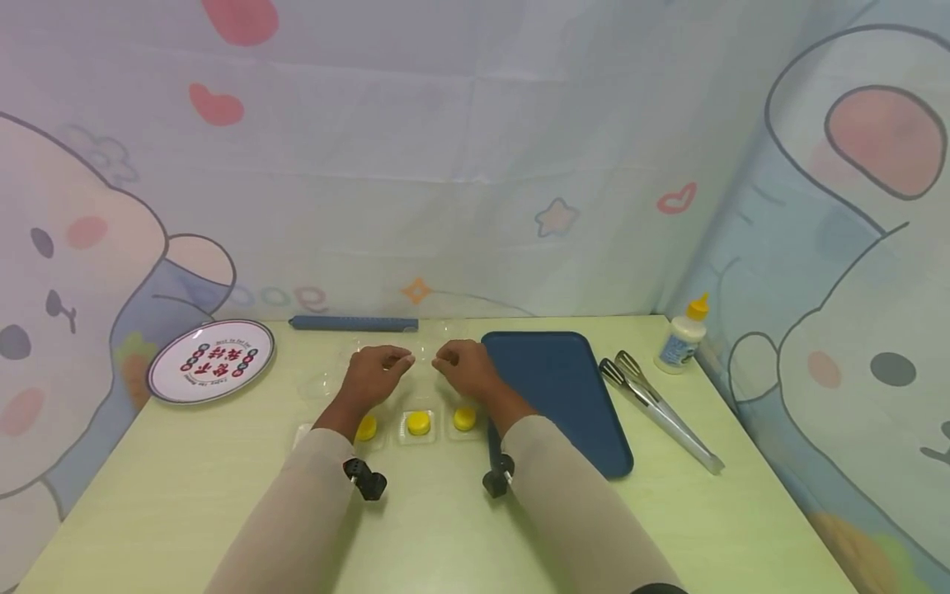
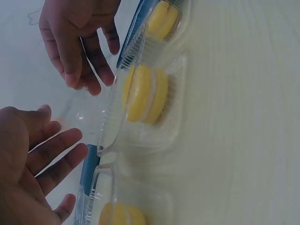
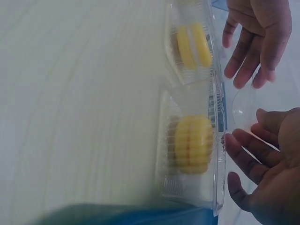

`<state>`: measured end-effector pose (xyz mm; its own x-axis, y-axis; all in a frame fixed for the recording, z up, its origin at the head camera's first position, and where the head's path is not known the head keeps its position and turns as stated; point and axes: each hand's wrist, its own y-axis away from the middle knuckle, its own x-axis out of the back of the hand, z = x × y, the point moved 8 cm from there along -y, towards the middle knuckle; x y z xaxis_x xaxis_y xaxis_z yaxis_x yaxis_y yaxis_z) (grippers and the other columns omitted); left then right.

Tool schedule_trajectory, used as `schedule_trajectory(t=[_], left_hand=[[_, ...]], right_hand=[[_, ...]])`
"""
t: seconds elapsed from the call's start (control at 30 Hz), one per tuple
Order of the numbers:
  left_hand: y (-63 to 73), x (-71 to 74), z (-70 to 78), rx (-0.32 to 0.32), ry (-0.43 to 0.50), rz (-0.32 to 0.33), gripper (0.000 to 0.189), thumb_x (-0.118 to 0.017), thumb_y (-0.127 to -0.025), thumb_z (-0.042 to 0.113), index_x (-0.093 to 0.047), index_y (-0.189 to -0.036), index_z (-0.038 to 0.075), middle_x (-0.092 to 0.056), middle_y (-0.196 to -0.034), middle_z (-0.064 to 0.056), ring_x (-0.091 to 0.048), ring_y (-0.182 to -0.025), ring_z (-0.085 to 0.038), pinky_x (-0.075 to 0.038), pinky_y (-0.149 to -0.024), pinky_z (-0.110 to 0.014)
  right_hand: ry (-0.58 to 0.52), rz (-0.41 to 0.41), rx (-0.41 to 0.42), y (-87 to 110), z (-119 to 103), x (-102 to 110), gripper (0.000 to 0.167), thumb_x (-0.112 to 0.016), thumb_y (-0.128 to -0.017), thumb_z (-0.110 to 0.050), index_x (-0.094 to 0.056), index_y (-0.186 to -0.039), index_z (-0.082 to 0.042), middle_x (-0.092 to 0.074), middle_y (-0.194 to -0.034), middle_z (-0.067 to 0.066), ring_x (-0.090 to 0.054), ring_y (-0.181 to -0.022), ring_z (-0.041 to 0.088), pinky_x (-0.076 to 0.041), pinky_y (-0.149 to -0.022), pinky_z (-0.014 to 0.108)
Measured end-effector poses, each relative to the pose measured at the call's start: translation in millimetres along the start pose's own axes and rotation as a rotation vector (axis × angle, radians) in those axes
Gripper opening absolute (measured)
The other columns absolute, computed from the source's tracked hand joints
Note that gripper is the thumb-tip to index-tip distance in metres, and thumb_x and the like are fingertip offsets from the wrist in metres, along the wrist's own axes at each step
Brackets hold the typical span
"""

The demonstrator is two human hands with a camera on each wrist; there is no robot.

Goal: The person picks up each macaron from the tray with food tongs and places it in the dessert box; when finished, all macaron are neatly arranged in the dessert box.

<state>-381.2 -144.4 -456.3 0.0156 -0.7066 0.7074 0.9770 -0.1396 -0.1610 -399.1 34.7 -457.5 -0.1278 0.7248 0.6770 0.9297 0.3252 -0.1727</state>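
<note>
My left hand (image 1: 369, 379) and right hand (image 1: 469, 369) face each other beyond a row of small clear plastic clamshell boxes. Each hand pinches an edge of a see-through domed lid (image 3: 241, 108) between thumb and forefinger; the other fingers are spread. Below the hands, the middle box holds a yellow macaron (image 1: 419, 423). On either side sit a left macaron (image 1: 366, 427), partly covered by my left wrist, and a right macaron (image 1: 464, 418). In the left wrist view, the ribbed box wall (image 2: 108, 126) stands between the fingers and the middle macaron (image 2: 146, 93).
Right of the boxes lies a dark blue tray (image 1: 552, 388), with metal tongs (image 1: 660, 412) beside it. A white bottle with a yellow nozzle (image 1: 679, 345) stands at the back right. A white plate (image 1: 211, 363) and a long blue bar (image 1: 354, 323) lie along the back left.
</note>
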Motion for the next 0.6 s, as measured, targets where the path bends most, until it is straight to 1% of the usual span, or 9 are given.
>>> schedule_trajectory(t=[0.1,0.2,0.27,0.3,0.4,0.47,0.53,0.6], left_hand=[[1.3,-2.4,2.8,-0.002,0.035,-0.036,0.04,-0.061,-0.113,0.033,-0.075,-0.137,0.004,-0.08,-0.131,-0.017,-0.074,-0.126,-0.04,-0.053,-0.114,-0.063],[3.2,-4.9,6.6,-0.004,0.048,-0.082,0.04,-0.061,-0.113,0.033,-0.076,-0.136,0.005,-0.081,-0.129,-0.015,-0.072,-0.13,-0.04,-0.055,-0.114,-0.061],[4.0,-6.1,9.2,-0.007,0.047,-0.105,0.04,-0.061,-0.112,0.032,-0.076,-0.135,0.003,-0.08,-0.13,-0.016,-0.071,-0.131,-0.041,-0.054,-0.114,-0.062],[4.0,-5.9,10.0,-0.003,0.039,-0.105,0.039,-0.061,-0.112,0.032,-0.076,-0.135,0.004,-0.079,-0.132,-0.016,-0.071,-0.131,-0.041,-0.054,-0.115,-0.061],[2.7,-3.4,8.9,0.012,0.022,-0.076,0.035,-0.062,-0.112,0.03,-0.078,-0.13,0.004,-0.079,-0.133,-0.017,-0.072,-0.128,-0.042,-0.056,-0.112,-0.061],[2.3,-0.4,7.3,0.025,0.028,-0.042,0.03,-0.064,-0.111,0.027,-0.078,-0.125,0.006,-0.08,-0.129,-0.018,-0.074,-0.124,-0.041,-0.058,-0.108,-0.06],[3.0,1.5,6.9,0.027,0.045,-0.025,0.025,-0.066,-0.11,0.023,-0.074,-0.124,0.005,-0.081,-0.125,-0.019,-0.076,-0.118,-0.041,-0.06,-0.101,-0.058],[4.5,0.9,6.9,0.029,0.077,-0.032,0.024,-0.067,-0.109,0.018,-0.066,-0.128,0.004,-0.081,-0.121,-0.021,-0.078,-0.111,-0.039,-0.061,-0.095,-0.055]], right_hand=[[-0.106,0.037,-0.052,-1.9,5,2,0.016,-0.072,-0.106,-0.014,-0.077,-0.114,-0.002,-0.081,-0.112,0.016,-0.081,-0.094,0.028,-0.065,-0.084,0.035],[-0.244,0.058,-0.119,-2.5,13,3,0.016,-0.074,-0.102,-0.007,-0.074,-0.114,0.004,-0.079,-0.104,0.018,-0.082,-0.081,0.025,-0.061,-0.074,0.028],[-0.299,0.066,-0.152,-1.4,16,4,0.017,-0.074,-0.1,-0.002,-0.071,-0.115,0.007,-0.076,-0.098,0.017,-0.082,-0.076,0.022,-0.058,-0.071,0.024],[-0.316,0.069,-0.162,-1.0,17,4,0.018,-0.074,-0.099,0.0,-0.071,-0.115,0.008,-0.074,-0.096,0.015,-0.081,-0.075,0.021,-0.056,-0.068,0.023],[-0.32,0.071,-0.162,2.3,14,7,0.021,-0.072,-0.099,0.003,-0.067,-0.118,0.01,-0.07,-0.092,0.012,-0.081,-0.077,0.027,-0.056,-0.066,0.024],[-0.318,0.065,-0.161,4.1,11,9,0.021,-0.071,-0.099,0.004,-0.064,-0.118,0.01,-0.068,-0.09,0.011,-0.081,-0.08,0.036,-0.059,-0.067,0.028],[-0.323,0.052,-0.156,5.7,9,9,0.021,-0.07,-0.1,0.004,-0.061,-0.119,0.008,-0.067,-0.091,0.013,-0.08,-0.085,0.043,-0.064,-0.07,0.035],[-0.323,0.031,-0.156,6.6,8,7,0.025,-0.07,-0.1,0.003,-0.058,-0.122,0.003,-0.068,-0.093,0.013,-0.08,-0.087,0.045,-0.065,-0.073,0.04]])
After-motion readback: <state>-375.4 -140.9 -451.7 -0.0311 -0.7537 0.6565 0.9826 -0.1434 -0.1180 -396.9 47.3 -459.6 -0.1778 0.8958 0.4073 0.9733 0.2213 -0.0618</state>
